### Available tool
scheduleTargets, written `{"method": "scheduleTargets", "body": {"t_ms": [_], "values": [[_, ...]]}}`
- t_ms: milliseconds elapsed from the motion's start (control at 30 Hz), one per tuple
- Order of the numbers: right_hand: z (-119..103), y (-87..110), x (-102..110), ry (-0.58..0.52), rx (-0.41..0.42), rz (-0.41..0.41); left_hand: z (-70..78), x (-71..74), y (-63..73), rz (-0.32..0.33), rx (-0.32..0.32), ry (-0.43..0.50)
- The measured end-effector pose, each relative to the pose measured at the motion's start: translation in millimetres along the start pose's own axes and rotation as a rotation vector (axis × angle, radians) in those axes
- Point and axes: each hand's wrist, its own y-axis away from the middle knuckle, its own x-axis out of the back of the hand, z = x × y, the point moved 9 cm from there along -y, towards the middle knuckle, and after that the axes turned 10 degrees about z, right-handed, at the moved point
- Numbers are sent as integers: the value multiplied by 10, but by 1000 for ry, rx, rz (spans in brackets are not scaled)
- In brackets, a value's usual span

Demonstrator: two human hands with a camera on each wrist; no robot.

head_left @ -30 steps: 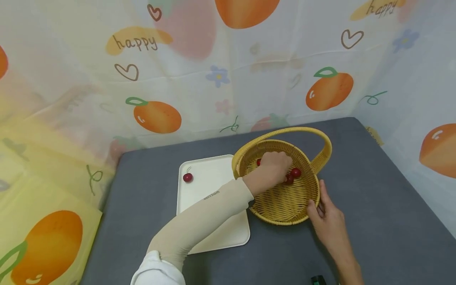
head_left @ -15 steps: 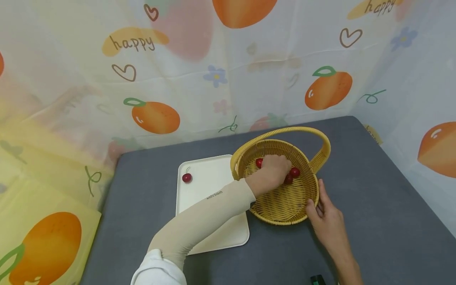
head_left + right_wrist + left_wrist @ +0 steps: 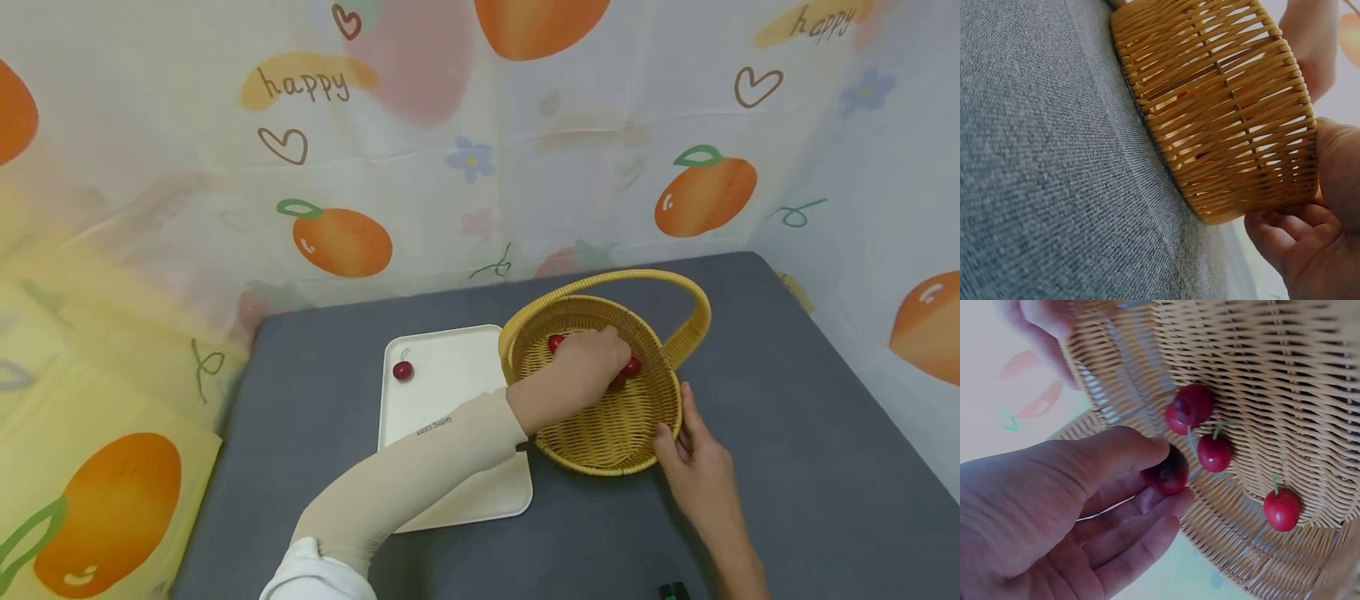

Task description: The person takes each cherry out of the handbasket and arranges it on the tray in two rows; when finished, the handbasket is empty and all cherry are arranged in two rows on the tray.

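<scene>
My left hand (image 3: 588,362) reaches into the yellow wicker basket (image 3: 592,433). In the left wrist view, its thumb and fingers pinch a dark red cherry (image 3: 1171,472). Several more cherries lie in the basket, among them a red cherry (image 3: 1282,509) with a short green stem and a darker cherry (image 3: 1195,404) against the weave. My right hand (image 3: 697,471) grips the basket's near right rim, thumb at the top edge and fingers around the outside, as the right wrist view (image 3: 1310,244) also has it. The head view hides the pinched cherry behind my left hand.
Left of the basket lies a white tray (image 3: 450,354), partly covered by my sleeved forearm. One cherry (image 3: 402,370) with a stem sits near its far left corner. The basket's tall handle (image 3: 622,279) arches over the far side. A small black object (image 3: 673,592) lies at the front edge.
The head view has shifted slightly. My left hand stays inside the basket and my right hand keeps its grip on the rim; little else differs.
</scene>
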Motion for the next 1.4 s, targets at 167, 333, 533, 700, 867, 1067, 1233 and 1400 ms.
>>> {"method": "scheduleTargets", "body": {"t_ms": [167, 333, 533, 700, 867, 1067, 1233, 1400], "values": [[13, 2, 26, 24, 4, 16, 52, 266, 228, 153, -63, -41], [-2, -1, 14, 16, 10, 7, 28, 492, 559, 240, -71, 25], [-27, -13, -1, 10, 16, -2, -88, 724, 1033, 341, -60, 110], [-31, -20, -15, -3, 12, -15, -234, 768, 1471, 432, -18, 228], [-15, -10, -16, -2, 12, -15, -366, 567, 1883, 441, 41, 300], [23, -15, -16, 6, 1, -33, -609, 154, 2243, 362, 140, 410], [4, -22, 3, 8, 11, -10, -981, 30, 2306, 382, 207, 417], [-4, -3, -12, 14, 12, -15, -1386, -42, 2258, 403, 301, 409]]}}
